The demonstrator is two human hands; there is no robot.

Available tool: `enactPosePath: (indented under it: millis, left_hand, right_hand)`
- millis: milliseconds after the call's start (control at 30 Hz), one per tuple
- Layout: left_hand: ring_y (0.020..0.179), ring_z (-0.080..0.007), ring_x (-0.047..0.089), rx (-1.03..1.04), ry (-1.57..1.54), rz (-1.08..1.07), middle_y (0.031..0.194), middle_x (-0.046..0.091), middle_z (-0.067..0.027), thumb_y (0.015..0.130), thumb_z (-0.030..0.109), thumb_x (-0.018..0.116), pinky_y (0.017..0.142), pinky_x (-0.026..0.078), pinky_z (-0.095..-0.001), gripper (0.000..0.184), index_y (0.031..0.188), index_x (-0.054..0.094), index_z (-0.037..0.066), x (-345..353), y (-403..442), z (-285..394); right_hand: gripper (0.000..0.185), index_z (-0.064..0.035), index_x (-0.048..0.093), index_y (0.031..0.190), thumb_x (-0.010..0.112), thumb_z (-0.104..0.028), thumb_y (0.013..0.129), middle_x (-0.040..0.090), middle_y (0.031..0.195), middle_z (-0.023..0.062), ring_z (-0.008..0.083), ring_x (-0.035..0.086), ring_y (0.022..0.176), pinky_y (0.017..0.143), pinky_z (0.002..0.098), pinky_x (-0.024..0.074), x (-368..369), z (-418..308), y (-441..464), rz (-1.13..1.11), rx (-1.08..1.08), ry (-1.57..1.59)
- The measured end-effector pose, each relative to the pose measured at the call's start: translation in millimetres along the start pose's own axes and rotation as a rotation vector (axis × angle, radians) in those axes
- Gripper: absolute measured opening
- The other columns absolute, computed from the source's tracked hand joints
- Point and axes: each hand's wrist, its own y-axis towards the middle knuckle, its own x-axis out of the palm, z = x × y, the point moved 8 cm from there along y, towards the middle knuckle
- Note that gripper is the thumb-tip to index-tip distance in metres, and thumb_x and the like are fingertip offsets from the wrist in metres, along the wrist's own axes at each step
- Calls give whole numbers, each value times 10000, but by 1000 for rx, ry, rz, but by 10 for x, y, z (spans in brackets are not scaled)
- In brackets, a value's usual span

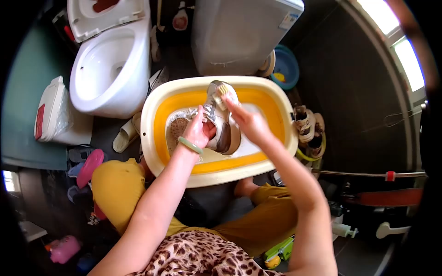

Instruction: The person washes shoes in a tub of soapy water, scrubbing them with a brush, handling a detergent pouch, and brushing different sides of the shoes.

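Note:
My left hand [200,130], with a pale green bangle at the wrist, grips a grey and white sneaker [223,123] by its opening, the fingers partly inside it. The sneaker is tilted over the basin, toe away from me. In my right hand [246,118] is a small scrub brush [222,90] with pale yellowish bristles, close against the toe; the fingers hide part of it. Below lies an oval cream basin [152,158] with yellow inner walls and whitish, sudsy water. A brown speckled shape [178,127] shows in the water left of the sneaker; its kind is unclear.
Beyond the basin stand a toilet [133,69] and a tall white appliance [230,41]. A lidded bin [56,110] and slippers [124,137] are at left. At right are more shoes [305,124], a blue basin [289,66] and a metal rail [354,174].

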Motion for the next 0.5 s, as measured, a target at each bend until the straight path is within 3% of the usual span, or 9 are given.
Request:
enactPosePath:
  millis: [33,67,167,200,233,300,333,400,500]
  left_hand:
    - [786,-151,617,13,-4,16,918,637,-14,928,379,433,729,510,-288,300,1041,549,127,59,-45,99]
    - [893,-175,600,17,-3,-66,989,614,-55,928,396,422,824,487,-349,342,1087,517,109,-22,54,144]
    - [909,-210,590,52,-74,-53,1002,611,-79,924,413,418,848,467,-365,363,1066,532,99,58,-124,282]
    - [893,-218,585,72,-80,-24,991,609,-80,897,412,484,851,462,-373,356,1044,541,93,-5,-134,270]
    - [882,-200,582,-1,-116,12,972,610,-64,840,332,607,826,473,-373,301,1020,555,96,-84,-152,188]
    - [837,-185,589,7,-4,53,904,618,-54,769,229,695,788,489,-369,286,992,568,103,-227,-155,99]
    - [831,-202,621,-27,53,107,883,634,-83,796,160,652,794,499,-336,211,961,586,47,-280,-192,76]
    - [796,-193,616,-46,-36,21,862,631,-74,781,139,655,761,505,-333,195,942,588,52,-361,-68,2]
    - [771,-194,614,-75,-154,-53,860,629,-82,778,101,630,718,514,-318,151,910,592,38,-385,-30,11]
  right_hand:
    - [434,-280,469,1270,541,-164,858,623,875,184,343,625,733,621,394,505,38,-117,-160,50,17,133]
    - [440,-267,480,1264,550,-137,850,620,888,193,343,627,752,634,390,506,79,-292,-359,98,-36,128]
    - [437,-254,515,1237,573,-96,834,615,909,213,337,632,800,652,377,511,100,-857,-803,149,-143,21]
    - [446,-165,521,1240,582,-28,819,607,1044,184,285,592,1014,837,321,459,195,-747,-824,-11,79,7]
    - [424,-174,519,1240,575,-65,834,611,1008,186,283,605,982,818,318,465,138,-802,-704,73,61,31]
    - [384,-175,514,1239,550,-117,861,598,1033,185,265,610,973,807,311,468,64,-643,-332,56,337,-7]
    - [368,-159,509,1240,535,-130,874,587,1068,182,242,603,991,810,302,467,17,-647,-121,70,358,-32]
    - [355,-144,505,1241,519,-144,886,576,1103,179,220,597,1010,814,293,465,14,-660,44,77,371,-77]
    - [358,-81,491,1248,496,-71,890,517,1229,155,206,495,1145,914,269,383,284,-693,-192,131,219,109]
